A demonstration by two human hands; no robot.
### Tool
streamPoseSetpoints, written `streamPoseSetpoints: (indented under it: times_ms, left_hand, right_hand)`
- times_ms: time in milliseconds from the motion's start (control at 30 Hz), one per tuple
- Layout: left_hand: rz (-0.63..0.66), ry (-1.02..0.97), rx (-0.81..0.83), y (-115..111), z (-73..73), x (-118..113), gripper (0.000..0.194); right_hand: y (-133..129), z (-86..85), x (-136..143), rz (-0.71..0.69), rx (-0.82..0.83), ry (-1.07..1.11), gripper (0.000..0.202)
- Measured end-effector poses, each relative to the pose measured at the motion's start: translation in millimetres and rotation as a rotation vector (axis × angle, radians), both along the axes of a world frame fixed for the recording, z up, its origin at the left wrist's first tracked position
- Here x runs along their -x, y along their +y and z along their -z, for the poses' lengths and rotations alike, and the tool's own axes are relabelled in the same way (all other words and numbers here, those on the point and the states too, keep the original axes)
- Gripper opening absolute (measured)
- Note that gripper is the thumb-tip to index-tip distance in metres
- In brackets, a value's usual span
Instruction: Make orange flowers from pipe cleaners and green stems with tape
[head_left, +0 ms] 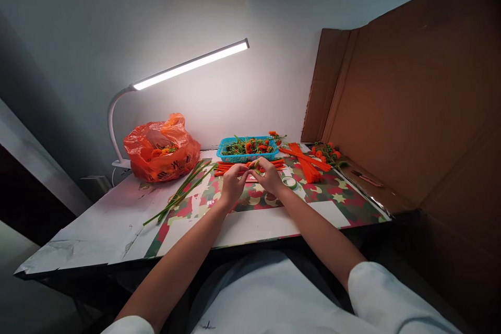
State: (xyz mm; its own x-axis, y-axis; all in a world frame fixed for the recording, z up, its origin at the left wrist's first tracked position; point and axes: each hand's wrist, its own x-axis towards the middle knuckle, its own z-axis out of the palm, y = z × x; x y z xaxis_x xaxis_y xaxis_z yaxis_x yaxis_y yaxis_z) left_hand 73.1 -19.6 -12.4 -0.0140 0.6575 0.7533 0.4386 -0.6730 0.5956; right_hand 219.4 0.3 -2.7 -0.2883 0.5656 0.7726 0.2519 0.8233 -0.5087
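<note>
My left hand (233, 183) and my right hand (269, 176) meet over the middle of the table, fingers pinched close together. A small green piece (256, 165) shows at the fingertips of my right hand. What my left fingers hold is too small to make out. Just behind the hands lies a row of orange-red pipe cleaners (278, 163). Beside my right wrist is a roll of green tape (289, 182). Left of my hands, a bundle of long green stems (178, 195) lies slanting across the table.
A blue basket (225, 156) of orange flowers with green stems stands at the back. Crossed orange bundles (307, 164) and more flowers (326, 152) lie to the right. An orange plastic bag (160, 154) sits under a lit lamp (191, 65). Cardboard (407, 88) walls the right side.
</note>
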Motion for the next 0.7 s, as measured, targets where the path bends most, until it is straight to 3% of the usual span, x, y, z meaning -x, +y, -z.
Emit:
streamPoseSetpoints:
  times_ms: [133,300,567,700]
  left_hand:
    - [-0.002,0.005,0.017,-1.9,-1.2,-0.6,0.010]
    - [0.079,-0.171,0.152,-4.4,-2.8,-4.3,0.017]
    - [0.023,-0.204,0.285,-0.4,-0.6,-3.2,0.024]
    - [0.184,-0.333,0.339,0.3,-1.9,-2.3,0.031]
  right_hand:
    - [0.4,-0.5,-1.7,0.012,0.037,-0.038,0.011]
    - [0.3,-0.2,-1.2,0.036,0.071,-0.072,0.010]
    - [1.3,3.4,1.6,0.028,0.146,-0.031,0.010]
    - [-3.2,-2.5,1.1,-0.098,0.278,0.121,0.018]
